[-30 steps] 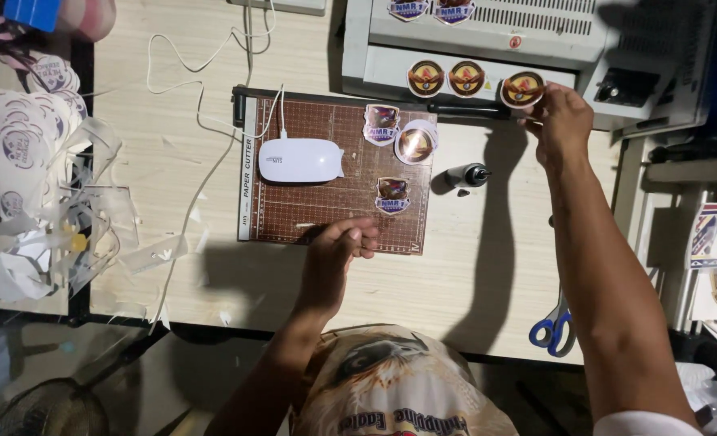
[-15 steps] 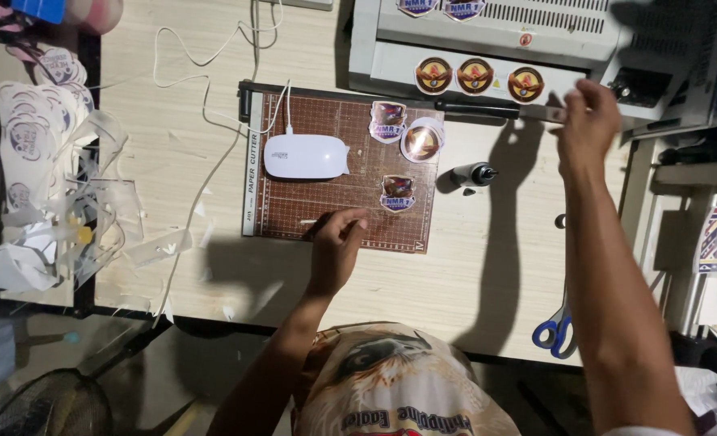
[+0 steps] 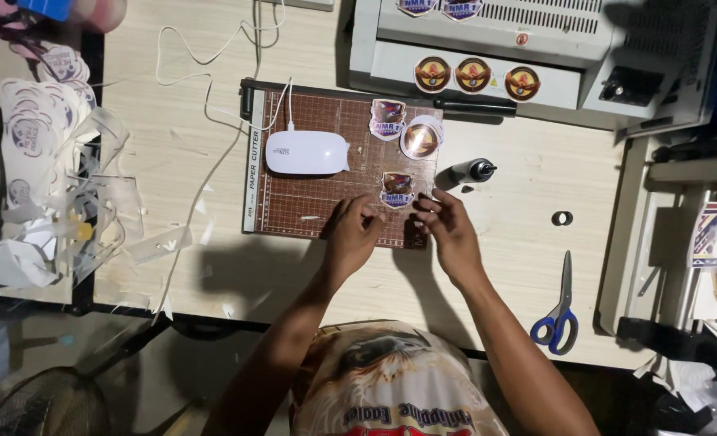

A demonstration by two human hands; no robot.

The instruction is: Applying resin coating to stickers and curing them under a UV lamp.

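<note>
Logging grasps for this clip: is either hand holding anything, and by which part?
Both hands, left and right, meet at the shield-shaped sticker on the cutting mat; fingers touch its lower edge, but a true grip cannot be told.

Bright overhead light, hard shadows below arms, dim edges.

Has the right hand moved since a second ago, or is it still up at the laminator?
Yes. The right hand has come down and leftward from the laminator to the brown cutting mat, beside the left hand at a shield-shaped sticker.
</note>
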